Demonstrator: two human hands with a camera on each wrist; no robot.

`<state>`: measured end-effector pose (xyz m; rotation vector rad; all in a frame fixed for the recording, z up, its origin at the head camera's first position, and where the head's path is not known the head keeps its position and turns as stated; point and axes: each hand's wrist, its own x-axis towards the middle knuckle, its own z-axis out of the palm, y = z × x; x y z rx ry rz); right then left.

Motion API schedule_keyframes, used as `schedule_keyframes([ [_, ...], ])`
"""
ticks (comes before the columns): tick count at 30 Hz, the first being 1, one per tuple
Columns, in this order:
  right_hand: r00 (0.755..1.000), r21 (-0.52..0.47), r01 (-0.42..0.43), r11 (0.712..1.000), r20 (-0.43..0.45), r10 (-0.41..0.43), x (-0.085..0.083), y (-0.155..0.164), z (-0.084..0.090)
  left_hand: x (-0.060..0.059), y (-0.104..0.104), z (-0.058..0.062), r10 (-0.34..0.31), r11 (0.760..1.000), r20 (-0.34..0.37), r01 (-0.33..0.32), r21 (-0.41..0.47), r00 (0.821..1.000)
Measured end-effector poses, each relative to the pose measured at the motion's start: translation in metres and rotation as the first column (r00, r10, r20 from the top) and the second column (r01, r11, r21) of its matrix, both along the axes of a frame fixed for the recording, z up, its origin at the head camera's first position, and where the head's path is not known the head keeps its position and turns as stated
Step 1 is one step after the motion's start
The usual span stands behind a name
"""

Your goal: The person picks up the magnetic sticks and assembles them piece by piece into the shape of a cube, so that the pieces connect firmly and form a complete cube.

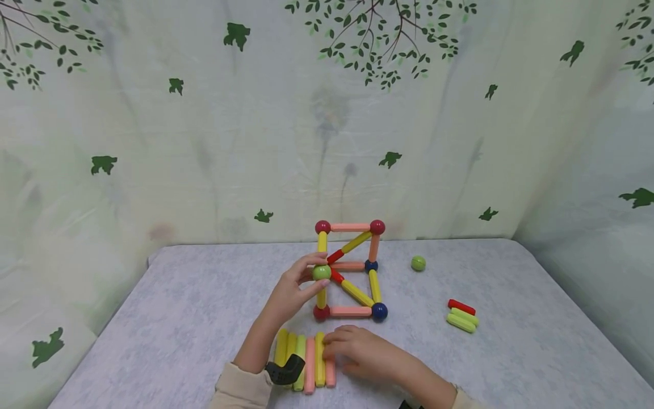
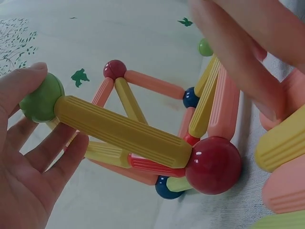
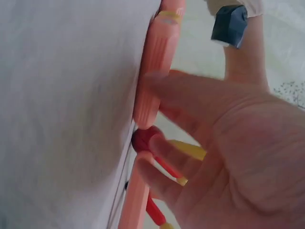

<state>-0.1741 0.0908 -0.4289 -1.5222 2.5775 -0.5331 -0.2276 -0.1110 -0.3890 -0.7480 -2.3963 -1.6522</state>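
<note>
A frame of coloured sticks and balls, likely a magnetic building set, stands on the table. My left hand [image 1: 292,287] holds the green ball [image 1: 322,272] at its left side, thumb and fingers around it; the left wrist view shows a yellow stick [image 2: 124,131] running from that ball to a red ball [image 2: 213,165]. In front of the frame lies a row of loose yellow, green and pink sticks. My right hand [image 1: 365,355] is at the row's right end, thumb and finger on either side of a pink stick [image 3: 155,62], whose top it hides in the head view.
On the right of the table [image 1: 526,341] lie a red stick [image 1: 462,307] and two light green sticks [image 1: 461,322]. A loose green ball [image 1: 418,263] rests behind them, right of the frame. A leaf-patterned curtain [image 1: 286,125] hangs behind the table's back edge.
</note>
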Motion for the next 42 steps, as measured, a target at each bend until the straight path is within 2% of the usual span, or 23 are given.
schedule_keyframes([
  [1, 1.000, 0.003, -0.003, 1.000, -0.013, 0.003, 0.000, -0.001, -0.001, 0.000, 0.000, 0.000, 0.003, 1.000, 0.010, -0.003, -0.003, 1.000],
  [3, 0.999, 0.008, 0.009, 1.000, -0.043, -0.009, 0.000, -0.002, -0.003, 0.007, 0.002, 0.009, 0.005, 1.000, 0.026, -0.005, -0.008, 1.000],
  [5, 0.999, 0.009, 0.035, 0.999, -0.034, -0.035, -0.002, -0.002, -0.004, 0.013, 0.003, 0.017, 0.011, 1.000, 0.039, -0.010, -0.012, 0.999],
  [6, 0.999, 0.015, 0.047, 0.999, -0.014, -0.047, -0.003, -0.001, -0.003, 0.017, 0.004, 0.021, 0.013, 1.000, 0.043, -0.013, -0.015, 0.999],
  [8, 0.994, 0.025, 0.079, 0.997, 0.079, -0.081, -0.005, 0.002, -0.001, 0.022, 0.006, 0.028, 0.015, 1.000, 0.041, -0.015, -0.018, 0.999],
  [10, 0.976, 0.020, 0.111, 0.994, 0.189, -0.113, -0.008, 0.007, 0.005, 0.020, 0.005, 0.025, 0.018, 1.000, 0.032, -0.018, -0.017, 0.999],
  [12, 0.944, -0.012, 0.158, 0.987, 0.294, -0.147, -0.012, 0.013, 0.013, 0.014, 0.004, 0.018, 0.017, 1.000, 0.025, -0.017, -0.013, 1.000],
  [15, 0.912, -0.096, 0.260, 0.961, 0.352, -0.211, -0.017, 0.025, 0.029, 0.006, 0.003, 0.006, 0.013, 1.000, 0.014, -0.013, -0.010, 1.000],
  [18, 0.902, -0.219, 0.364, 0.905, 0.325, -0.284, -0.022, 0.034, 0.043, 0.001, 0.002, 0.000, 0.003, 1.000, 0.000, -0.003, -0.005, 1.000],
  [21, 0.899, -0.338, 0.429, 0.838, 0.255, -0.357, -0.027, 0.038, 0.052, 0.000, 0.001, -0.002, -0.005, 1.000, -0.021, 0.005, 0.001, 1.000],
  [24, 0.887, -0.429, 0.461, 0.777, 0.210, -0.411, -0.033, 0.038, 0.056, 0.000, 0.001, -0.003, -0.006, 1.000, -0.031, 0.006, -0.004, 1.000],
  [26, 0.882, -0.467, 0.467, 0.751, 0.193, -0.429, -0.036, 0.037, 0.057, 0.000, 0.001, -0.003, -0.004, 1.000, -0.028, 0.004, -0.011, 1.000],
  [28, 0.886, -0.492, 0.458, 0.741, 0.178, -0.429, -0.039, 0.036, 0.058, 0.000, 0.002, -0.003, -0.003, 1.000, -0.027, 0.002, -0.022, 1.000],
  [32, 0.891, -0.498, 0.444, 0.745, 0.156, -0.426, -0.041, 0.034, 0.058, 0.001, 0.004, -0.002, -0.005, 0.999, -0.045, 0.003, -0.041, 0.999],
  [37, 0.896, -0.504, 0.432, 0.748, 0.143, -0.421, -0.041, 0.031, 0.058, 0.003, 0.009, -0.001, 0.010, 0.998, -0.125, -0.018, -0.066, 0.992],
  [42, 0.902, -0.513, 0.423, 0.747, 0.156, -0.403, -0.042, 0.031, 0.058, -0.001, 0.019, -0.002, 0.005, 0.989, -0.209, -0.035, -0.142, 0.978],
])
